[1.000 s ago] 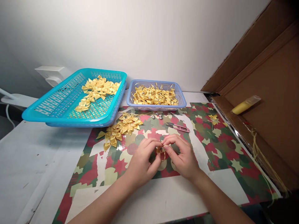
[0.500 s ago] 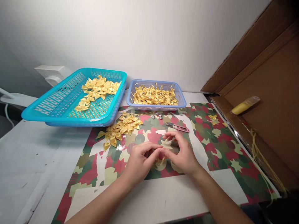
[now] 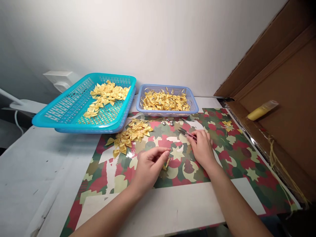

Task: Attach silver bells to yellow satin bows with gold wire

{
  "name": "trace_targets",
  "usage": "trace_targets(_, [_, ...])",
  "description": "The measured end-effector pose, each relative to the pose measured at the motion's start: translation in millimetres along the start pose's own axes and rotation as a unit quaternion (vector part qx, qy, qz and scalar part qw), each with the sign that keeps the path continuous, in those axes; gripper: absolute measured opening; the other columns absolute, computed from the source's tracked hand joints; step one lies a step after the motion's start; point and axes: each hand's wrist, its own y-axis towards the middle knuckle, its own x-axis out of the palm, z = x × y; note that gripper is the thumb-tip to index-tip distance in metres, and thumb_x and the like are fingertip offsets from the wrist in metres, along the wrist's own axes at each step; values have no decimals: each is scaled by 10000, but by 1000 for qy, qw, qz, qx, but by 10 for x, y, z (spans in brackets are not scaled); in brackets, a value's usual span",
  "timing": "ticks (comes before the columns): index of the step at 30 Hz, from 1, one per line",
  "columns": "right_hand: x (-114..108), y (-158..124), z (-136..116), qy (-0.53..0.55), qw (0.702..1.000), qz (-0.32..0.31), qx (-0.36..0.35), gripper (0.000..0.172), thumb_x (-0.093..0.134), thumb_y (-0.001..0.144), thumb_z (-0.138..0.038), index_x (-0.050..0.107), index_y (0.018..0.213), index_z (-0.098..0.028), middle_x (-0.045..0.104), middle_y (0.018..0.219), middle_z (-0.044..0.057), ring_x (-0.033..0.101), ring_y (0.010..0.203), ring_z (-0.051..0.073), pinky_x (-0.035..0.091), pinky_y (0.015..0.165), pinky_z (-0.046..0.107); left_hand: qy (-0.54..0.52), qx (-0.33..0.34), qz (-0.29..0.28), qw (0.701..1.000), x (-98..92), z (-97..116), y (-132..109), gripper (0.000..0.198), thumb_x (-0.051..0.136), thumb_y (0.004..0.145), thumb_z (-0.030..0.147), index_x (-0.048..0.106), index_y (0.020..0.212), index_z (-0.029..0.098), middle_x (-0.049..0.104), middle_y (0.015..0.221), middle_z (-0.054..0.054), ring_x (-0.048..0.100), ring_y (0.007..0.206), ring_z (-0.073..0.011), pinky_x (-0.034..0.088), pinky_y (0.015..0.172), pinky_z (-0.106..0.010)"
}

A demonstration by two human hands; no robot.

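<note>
My left hand (image 3: 151,168) is closed in a pinch, thumb against forefinger. A loop of gold cord (image 3: 168,163) hangs from it, and the rest of that piece is hidden behind the fingers. To the right, my right hand (image 3: 203,148) is closed over the handle of the thread snips (image 3: 184,132), whose dark blades point away to the left. Loose yellow ribbon bows (image 3: 134,131) lie in a heap beyond my left hand. Several small silver bells (image 3: 171,123) and a few straight gold cords (image 3: 150,120) lie near the blue-violet basket.
A turquoise basket (image 3: 71,124) of bows stands back left, stacked on another. The blue-violet basket (image 3: 170,114) holds bows with gold loops. On the right, a cardboard wall (image 3: 283,75) carries a tube of yellow stuff (image 3: 262,111) and hanging yellow threads (image 3: 274,158).
My right hand has left my left hand, moved right and closed on the thread snips. My left hand keeps its pinch. The view has shifted slightly.
</note>
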Motion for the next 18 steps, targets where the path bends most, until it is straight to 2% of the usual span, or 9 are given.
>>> trace_targets(3, [-92,-105,-136,105,994,-39,-3,272,418,943,-464,530,934,-217,574,883,64,540,806,218,460,760,387,48,71,19,996,-5,1,-9,186,615,849,319,734,812,181,682,692,-32,570,602,-140,428,528,-234])
trace_targets(4, [-131,-165,-210,206,975,-79,10,282,409,950,-487,509,988,-227,546,853,42,538,757,194,470,722,356,55,91,25,994,-4,3,-8,166,621,848,298,740,813,188,688,727,-36,587,642,-146,439,551,-236])
trace_targets(7, [-233,-384,-460,456,863,-218,13,398,327,936,-614,482,968,-249,400,729,-9,455,598,151,483,640,332,39,119,31,992,6,12,10,146,627,845,259,754,816,193,676,806,-52,626,751,-166,480,621,-247])
trace_targets(9, [-269,-505,-582,519,795,-314,11,434,358,903,-661,495,939,-250,335,706,-25,386,556,135,476,625,336,27,113,22,993,18,14,26,160,620,847,255,764,820,189,655,809,-56,631,759,-168,493,634,-252])
trace_targets(10, [-278,-544,-615,538,774,-334,7,420,370,906,-650,501,931,-251,320,702,-28,375,561,135,471,636,335,24,103,17,994,23,12,33,168,618,848,258,769,828,188,651,803,-56,632,748,-166,494,630,-253])
trace_targets(13, [-276,-572,-623,552,768,-325,17,362,369,940,-580,519,952,-251,311,707,-24,368,595,142,467,719,353,15,60,16,998,36,-8,44,167,632,839,275,774,841,186,686,795,-56,642,718,-167,497,627,-261])
trace_targets(18, [-249,-517,-553,522,798,-299,39,351,360,953,-554,523,958,-243,332,715,-16,388,621,149,462,699,328,-56,-17,27,998,54,-51,45,198,672,806,317,694,937,170,706,735,-33,655,663,-169,518,607,-267])
